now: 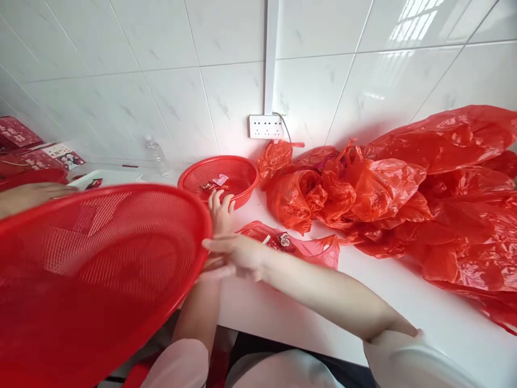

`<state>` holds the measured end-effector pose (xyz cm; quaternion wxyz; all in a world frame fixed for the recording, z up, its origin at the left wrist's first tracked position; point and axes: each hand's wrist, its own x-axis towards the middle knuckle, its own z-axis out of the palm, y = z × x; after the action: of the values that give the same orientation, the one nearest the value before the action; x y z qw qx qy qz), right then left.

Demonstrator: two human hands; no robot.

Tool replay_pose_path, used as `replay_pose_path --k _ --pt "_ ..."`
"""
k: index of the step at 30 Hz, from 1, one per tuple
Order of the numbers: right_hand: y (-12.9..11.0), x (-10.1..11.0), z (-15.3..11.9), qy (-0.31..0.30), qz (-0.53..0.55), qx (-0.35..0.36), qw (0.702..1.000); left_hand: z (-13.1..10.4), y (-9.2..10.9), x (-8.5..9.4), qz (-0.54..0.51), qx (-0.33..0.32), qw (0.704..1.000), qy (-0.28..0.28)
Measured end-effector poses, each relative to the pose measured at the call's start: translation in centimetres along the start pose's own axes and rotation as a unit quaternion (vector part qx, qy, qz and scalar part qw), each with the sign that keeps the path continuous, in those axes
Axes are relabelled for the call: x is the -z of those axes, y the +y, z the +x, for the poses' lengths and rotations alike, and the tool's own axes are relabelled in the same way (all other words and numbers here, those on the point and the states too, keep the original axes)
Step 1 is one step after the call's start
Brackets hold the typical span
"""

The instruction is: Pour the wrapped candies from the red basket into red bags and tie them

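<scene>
A large red mesh plastic basket (133,258) fills the lower left, tilted, its inside facing me. My right hand (238,256) grips its right rim, thumb on the edge and fingers partly hidden underneath. Behind that wrist, my left hand (221,213) reaches up with fingers apart, at the near rim of a smaller red mesh basket (247,195). Whether those fingertips touch the rim I cannot tell. A pink packet (220,180) and small dark red packets lie in the smaller basket. Beside my right forearm, a thin red plastic bag (323,250) lies with a dark red packet (285,242) on or in it.
Filled red plastic bags (379,188) are heaped along the right of the white table (283,318). A power strip (265,127) sits on the tiled wall. At left are a clear bottle (157,155), a white tray (113,176), red boxes (18,132) and another person's hand (36,195).
</scene>
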<state>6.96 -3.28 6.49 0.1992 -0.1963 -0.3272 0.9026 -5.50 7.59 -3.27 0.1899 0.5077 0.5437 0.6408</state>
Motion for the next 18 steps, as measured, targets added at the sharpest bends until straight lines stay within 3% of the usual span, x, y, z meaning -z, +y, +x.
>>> replay_pose_path --k 2,4,6,14,18 --pt "1.9 -0.9 2.8 -0.005 0.019 -0.034 0.999 -0.1 -0.4 -0.3 0.112 -0.063 0.991 -0.029" --pt "3.6 -1.3 5.3 0.0 0.026 -0.052 0.998 -0.3 -1.0 -0.4 0.241 -0.123 0.962 -0.045" --pt "4.9 -1.5 7.3 0.019 0.021 -0.052 0.998 -0.6 -1.6 -0.4 0.304 -0.149 0.94 -0.044" --pt "5.8 -1.9 11.6 0.066 0.066 0.002 0.996 -1.3 -2.4 -1.1 0.287 -0.2 0.934 -0.075" --pt "5.5 -1.2 10.4 0.124 -0.027 0.038 0.991 -1.0 -1.9 -0.4 0.269 -0.2 0.94 -0.06"
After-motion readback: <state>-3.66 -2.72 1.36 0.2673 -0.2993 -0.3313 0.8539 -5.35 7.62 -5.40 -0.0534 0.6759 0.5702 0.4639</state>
